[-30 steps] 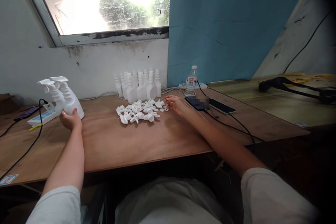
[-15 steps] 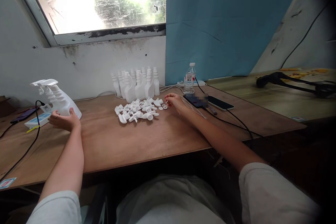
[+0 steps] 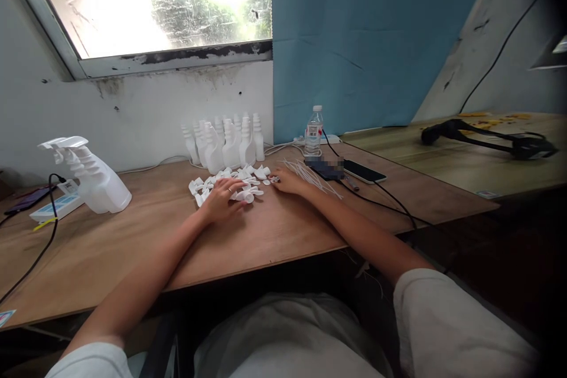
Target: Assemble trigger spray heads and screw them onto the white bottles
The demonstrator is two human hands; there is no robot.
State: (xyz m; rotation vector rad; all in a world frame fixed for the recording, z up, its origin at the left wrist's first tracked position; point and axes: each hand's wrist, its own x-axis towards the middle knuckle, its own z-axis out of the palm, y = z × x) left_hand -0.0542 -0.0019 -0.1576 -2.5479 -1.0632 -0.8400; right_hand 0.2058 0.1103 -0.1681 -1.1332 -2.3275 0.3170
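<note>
My left hand [image 3: 224, 199] rests over a pile of white spray trigger heads [image 3: 252, 194], its fingers spread among them, with a ring on one finger. Just right of the pile, my right hand [image 3: 287, 180] has its fingers bent down and drawn together at some small flat white discs [image 3: 266, 182]; what the fingertips hold is hidden. Far to the left stand white spray bottles [image 3: 104, 189] with trigger heads fitted, apart from both hands. Behind the pile, several white bottles without trigger heads [image 3: 215, 150] stand in a group by the wall.
Thin white tubes [image 3: 312, 177] lie beside my right forearm. Beyond them are a clear water bottle [image 3: 313, 136], a phone [image 3: 364, 171] and black cables [image 3: 401, 201]. A power strip [image 3: 59, 207] lies at the left. The table's front edge [image 3: 266, 264] runs close to my body.
My left hand has let go of the spray bottle at the left and moved right onto the pile of trigger heads. My right hand has lowered slightly beside the small discs.
</note>
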